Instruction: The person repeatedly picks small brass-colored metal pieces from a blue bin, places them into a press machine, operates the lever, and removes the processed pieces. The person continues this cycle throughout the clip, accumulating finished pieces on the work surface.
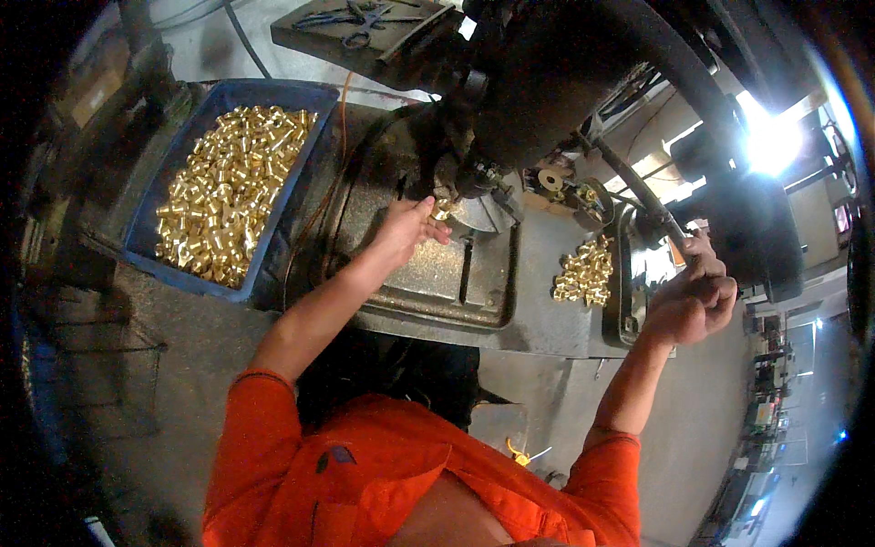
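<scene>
My left hand (407,229) reaches to the machine's work spot and pinches a small brass fitting (441,211) under the dark machine head (547,82). My right hand (694,297) is closed around the end of the machine's long dark lever (638,187) at the right. A blue bin (150,210) full of several brass fittings (223,187) stands at the left. A smaller heap of brass fittings (585,271) lies on the machine table right of the work spot.
The grey metal machine table (456,273) has a slot down its middle. Scissors and tools lie on a dark tray (351,23) at the back. A bright lamp (770,141) glares at the right. Concrete floor shows below, workshop machines far right.
</scene>
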A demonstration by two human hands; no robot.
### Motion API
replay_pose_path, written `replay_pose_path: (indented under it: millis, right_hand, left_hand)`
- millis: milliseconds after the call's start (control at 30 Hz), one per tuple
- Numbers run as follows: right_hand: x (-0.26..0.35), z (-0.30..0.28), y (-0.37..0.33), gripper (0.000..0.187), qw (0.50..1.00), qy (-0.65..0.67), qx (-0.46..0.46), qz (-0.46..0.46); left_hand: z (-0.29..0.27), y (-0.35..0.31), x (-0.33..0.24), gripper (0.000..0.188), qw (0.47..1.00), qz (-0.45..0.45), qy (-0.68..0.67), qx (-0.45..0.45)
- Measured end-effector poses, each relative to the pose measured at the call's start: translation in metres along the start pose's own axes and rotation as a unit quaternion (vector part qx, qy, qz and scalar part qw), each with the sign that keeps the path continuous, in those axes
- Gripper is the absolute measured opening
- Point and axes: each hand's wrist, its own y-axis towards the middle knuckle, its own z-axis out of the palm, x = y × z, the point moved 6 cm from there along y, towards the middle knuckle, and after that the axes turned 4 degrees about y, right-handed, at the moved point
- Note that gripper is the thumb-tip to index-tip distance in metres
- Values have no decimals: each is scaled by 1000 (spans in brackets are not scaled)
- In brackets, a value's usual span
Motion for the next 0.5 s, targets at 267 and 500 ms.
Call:
replay_pose_path:
  millis: [267,500]
  right_hand:
    - [6,3,-44,22,1000,-21,-9,15]
    - [-2,-5,-93,21,997,3,-70,22]
  left_hand:
    - [-4,2,8,34,999,15,-33,8]
    - [3,-2,4,35,998,33,-41,41]
